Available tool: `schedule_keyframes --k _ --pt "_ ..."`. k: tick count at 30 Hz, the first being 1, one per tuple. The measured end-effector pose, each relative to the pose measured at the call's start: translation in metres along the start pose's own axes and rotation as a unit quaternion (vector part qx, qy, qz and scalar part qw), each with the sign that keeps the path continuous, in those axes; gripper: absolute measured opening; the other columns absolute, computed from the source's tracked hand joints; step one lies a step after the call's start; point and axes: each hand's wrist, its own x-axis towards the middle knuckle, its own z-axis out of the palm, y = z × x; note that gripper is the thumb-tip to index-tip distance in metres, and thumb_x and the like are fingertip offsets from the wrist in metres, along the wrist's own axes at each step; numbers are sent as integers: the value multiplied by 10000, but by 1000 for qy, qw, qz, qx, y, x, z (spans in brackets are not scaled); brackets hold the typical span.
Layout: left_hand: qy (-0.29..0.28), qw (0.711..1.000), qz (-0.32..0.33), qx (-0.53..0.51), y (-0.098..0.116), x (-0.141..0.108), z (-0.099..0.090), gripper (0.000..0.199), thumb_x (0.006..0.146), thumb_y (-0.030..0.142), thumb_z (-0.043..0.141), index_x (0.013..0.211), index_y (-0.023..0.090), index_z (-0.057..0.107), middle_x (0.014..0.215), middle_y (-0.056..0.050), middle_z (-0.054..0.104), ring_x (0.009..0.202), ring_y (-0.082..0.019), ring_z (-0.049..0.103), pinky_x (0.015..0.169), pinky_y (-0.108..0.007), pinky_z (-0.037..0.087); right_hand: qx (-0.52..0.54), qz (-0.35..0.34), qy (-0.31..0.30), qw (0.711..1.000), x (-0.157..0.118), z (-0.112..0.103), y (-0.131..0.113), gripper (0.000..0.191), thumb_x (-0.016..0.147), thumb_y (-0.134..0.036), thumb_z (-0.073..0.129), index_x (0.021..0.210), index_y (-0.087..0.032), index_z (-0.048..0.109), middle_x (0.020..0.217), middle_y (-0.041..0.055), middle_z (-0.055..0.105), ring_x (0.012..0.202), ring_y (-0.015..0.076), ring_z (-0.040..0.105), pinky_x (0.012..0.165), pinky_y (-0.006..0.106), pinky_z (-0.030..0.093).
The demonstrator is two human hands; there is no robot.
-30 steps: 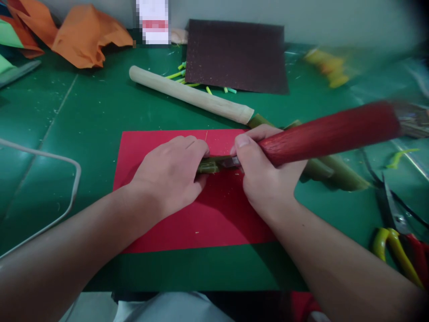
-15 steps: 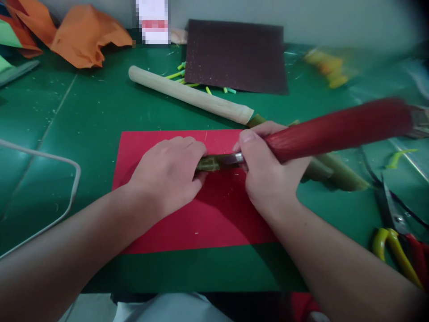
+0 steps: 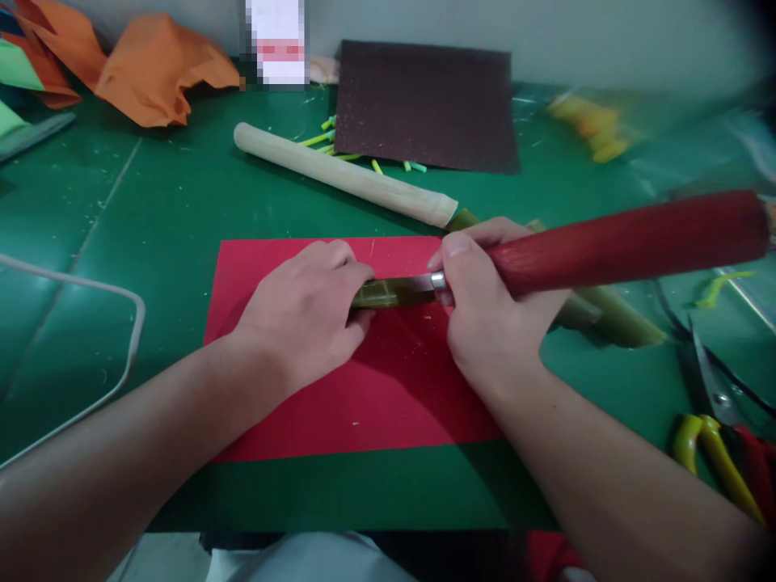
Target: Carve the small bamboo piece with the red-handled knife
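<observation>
My left hand (image 3: 303, 303) is closed over a short green bamboo piece (image 3: 383, 293), pressing it to the red sheet (image 3: 364, 380). The bamboo's left end is hidden under my fingers. My right hand (image 3: 488, 295) is wrapped round a red-handled carving knife (image 3: 624, 238), close to its silver ferrule. The long handle slants up to the right. Its narrow blade points left and lies along the top of the bamboo; whether the edge bites in I cannot tell.
A pale peeled stick (image 3: 345, 171) lies behind the red sheet, near a dark brown sheet (image 3: 424, 105). Green bamboo pieces (image 3: 624, 315) and yellow-handled scissors (image 3: 706, 436) lie at right. Crumpled orange sheet (image 3: 151, 73) sits at back left; a white cable (image 3: 130, 295) runs at left.
My right hand and the carving knife have shifted slightly right, and the far end of the handle has dipped a little. My left hand stays nearly in place on the bamboo.
</observation>
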Motion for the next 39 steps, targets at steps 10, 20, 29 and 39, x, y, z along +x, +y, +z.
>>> schedule_keyframes --k 10,20,29,39 --pt "11 1000 5 -8 1 0 3 251 872 245 573 1097 181 665 1093 -88 639 1022 -254 597 837 -385 510 -25 -23 -24 999 1 -2 3 208 852 -273 668 659 -260 590 602 -19 571 544 143 545 565 321 505" --pt "26 999 11 -44 -1 -1 4 255 854 261 615 1091 169 637 1077 -85 639 1002 -257 592 815 -399 507 9 12 -22 1000 2 0 2 210 823 -205 659 629 -246 590 577 -30 543 571 136 569 598 316 500" --pt "28 998 4 -54 0 0 6 253 849 257 606 1086 170 620 1038 -78 649 968 -251 603 793 -393 501 6 32 -30 999 4 0 1 220 798 -153 646 600 -231 590 554 -38 547 545 122 558 584 295 504" --pt "61 994 26 -82 -1 0 13 171 802 164 638 969 170 602 954 -61 605 868 -221 563 730 -365 463 -21 78 -58 995 4 -1 -13 178 756 -190 680 604 -224 592 575 -47 546 556 112 548 620 289 528"
